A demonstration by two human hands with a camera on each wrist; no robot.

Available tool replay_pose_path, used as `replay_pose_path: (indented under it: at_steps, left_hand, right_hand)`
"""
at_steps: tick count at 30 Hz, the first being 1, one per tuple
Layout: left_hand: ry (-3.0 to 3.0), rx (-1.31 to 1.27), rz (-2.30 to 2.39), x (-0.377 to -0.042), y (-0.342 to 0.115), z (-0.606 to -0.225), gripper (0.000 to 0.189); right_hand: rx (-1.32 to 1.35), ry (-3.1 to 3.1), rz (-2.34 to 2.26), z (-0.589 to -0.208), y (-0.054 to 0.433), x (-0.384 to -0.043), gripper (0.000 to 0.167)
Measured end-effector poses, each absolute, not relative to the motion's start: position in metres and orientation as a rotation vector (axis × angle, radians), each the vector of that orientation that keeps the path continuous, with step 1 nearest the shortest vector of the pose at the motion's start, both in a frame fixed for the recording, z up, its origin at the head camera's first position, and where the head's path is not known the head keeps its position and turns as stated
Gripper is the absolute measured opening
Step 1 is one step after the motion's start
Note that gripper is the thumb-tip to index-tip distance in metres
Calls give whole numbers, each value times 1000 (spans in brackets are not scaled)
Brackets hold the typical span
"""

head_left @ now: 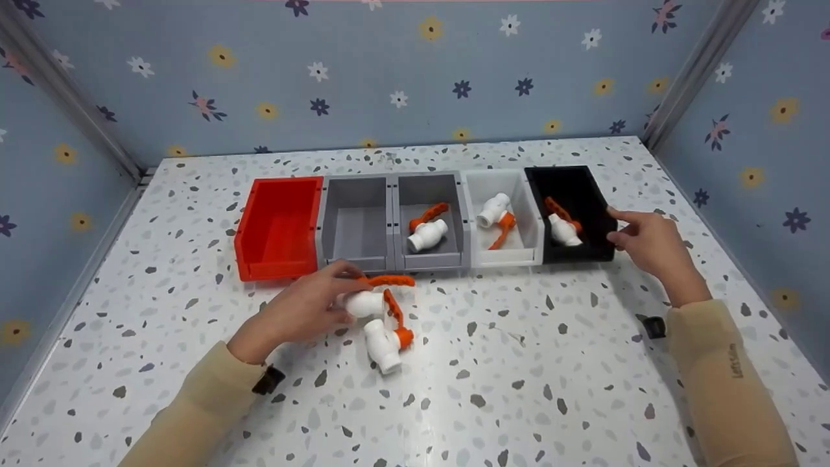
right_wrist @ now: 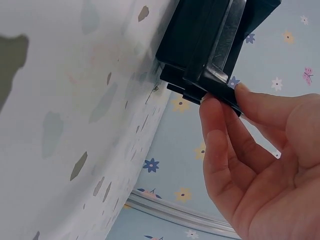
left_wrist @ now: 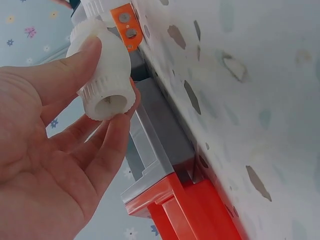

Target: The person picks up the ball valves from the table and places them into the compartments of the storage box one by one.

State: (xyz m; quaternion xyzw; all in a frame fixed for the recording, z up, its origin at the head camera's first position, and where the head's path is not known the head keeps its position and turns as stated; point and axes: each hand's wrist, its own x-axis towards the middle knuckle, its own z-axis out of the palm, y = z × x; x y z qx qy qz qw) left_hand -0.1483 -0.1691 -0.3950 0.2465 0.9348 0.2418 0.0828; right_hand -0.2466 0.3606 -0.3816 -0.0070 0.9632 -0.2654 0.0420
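Observation:
My left hand (head_left: 308, 301) grips a white ball valve (left_wrist: 107, 70) with an orange handle, thumb on one side and fingers on the other. Just below it on the table lies a second ball valve (head_left: 382, 346), its orange handle pointing up toward the held one. On the far right, my right hand (head_left: 650, 245) pinches the side rim of the black bin (head_left: 600, 240) between thumb and fingers, plainly seen in the right wrist view. Inside that bin sits another ball valve (head_left: 563, 230).
Left of the black bin, joined in a row, stand a white bin (head_left: 506, 261) and a grey bin (head_left: 433, 261), each with one ball valve inside. Another grey bin (head_left: 356, 227) and a red bin (head_left: 280, 220) hold nothing. Flowered panels (head_left: 415, 78) enclose the speckled table (head_left: 506, 389).

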Motion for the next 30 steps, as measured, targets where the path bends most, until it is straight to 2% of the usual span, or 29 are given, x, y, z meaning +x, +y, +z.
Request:
replay_pose_path:
  at_steps: [15, 30]
  left_hand:
    - [2875, 777, 732, -150, -181, -385, 51]
    - [3014, 554, 719, -154, -182, -376, 52]
  right_hand:
    - [-30, 2957, -797, -382, 360, -248, 56]
    - [-21, 2956, -793, -382, 360, -248, 56]
